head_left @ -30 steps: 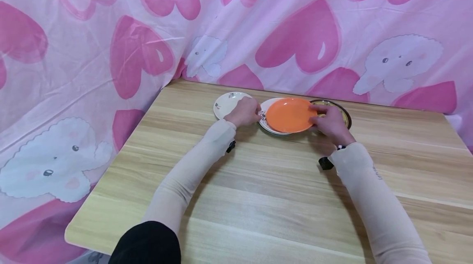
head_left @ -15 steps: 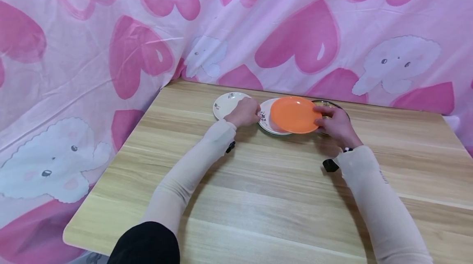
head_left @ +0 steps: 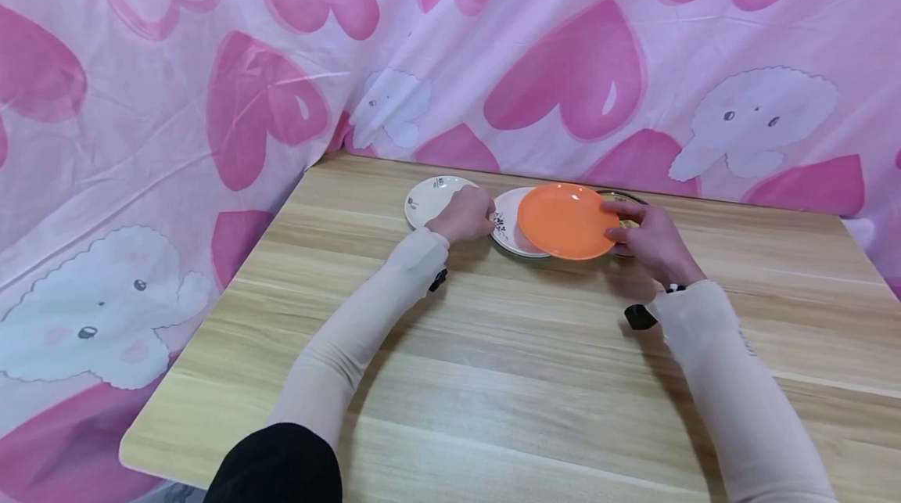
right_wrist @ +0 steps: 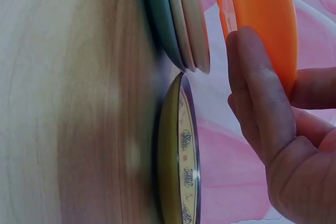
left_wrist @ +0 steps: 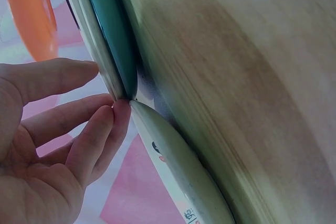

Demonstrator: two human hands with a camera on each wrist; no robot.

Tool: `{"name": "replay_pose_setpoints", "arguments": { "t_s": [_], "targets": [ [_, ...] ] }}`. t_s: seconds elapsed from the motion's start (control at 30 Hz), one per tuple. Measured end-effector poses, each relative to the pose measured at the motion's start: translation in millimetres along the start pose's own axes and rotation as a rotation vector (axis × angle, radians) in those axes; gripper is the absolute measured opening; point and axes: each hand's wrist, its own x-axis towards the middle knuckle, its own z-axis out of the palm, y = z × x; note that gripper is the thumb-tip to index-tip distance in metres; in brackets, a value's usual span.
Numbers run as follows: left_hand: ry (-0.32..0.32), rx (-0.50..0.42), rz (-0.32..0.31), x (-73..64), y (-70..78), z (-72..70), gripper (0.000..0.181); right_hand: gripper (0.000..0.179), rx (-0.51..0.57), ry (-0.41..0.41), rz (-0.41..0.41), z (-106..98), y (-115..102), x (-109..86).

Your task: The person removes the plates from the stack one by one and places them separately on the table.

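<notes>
In the head view, my right hand [head_left: 655, 241] holds an orange plate [head_left: 566, 221] by its right edge, pinched between thumb and fingers. The right wrist view shows this plate [right_wrist: 268, 19] raised apart from the stack. Below it is a stack of plates [head_left: 508, 233], white with a dark floral print on top; the left wrist view shows a teal plate [left_wrist: 113, 30] at the bottom. My left hand [head_left: 464, 213] touches the stack's left rim with its fingertips. Left of the stack lies a cream plate [head_left: 425, 198], partly hidden by that hand.
A yellow patterned plate [right_wrist: 186, 156] with a dark rim sits on the table right of the stack, mostly behind my right hand in the head view. The wooden table [head_left: 450, 378] ends at a pink heart-print cloth [head_left: 563, 57] behind and at the left.
My right hand has moved to the right with the orange plate, which uncovers more of the white plate beneath. The left hand has stayed at the stack's rim.
</notes>
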Motion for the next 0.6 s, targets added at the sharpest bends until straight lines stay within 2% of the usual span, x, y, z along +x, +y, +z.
{"name": "replay_pose_setpoints", "arguments": {
  "t_s": [0.17,0.6],
  "targets": [
    [0.012,0.004,0.006,-0.1,-0.5,0.4,0.038,0.059,-0.016,-0.014,0.019,-2.7,-0.7,-1.9],
    [0.011,0.002,0.012,0.6,-0.1,0.8,0.039,0.056,-0.069,-0.050,-0.023,-8.2,3.9,-7.2]
  ]
}}
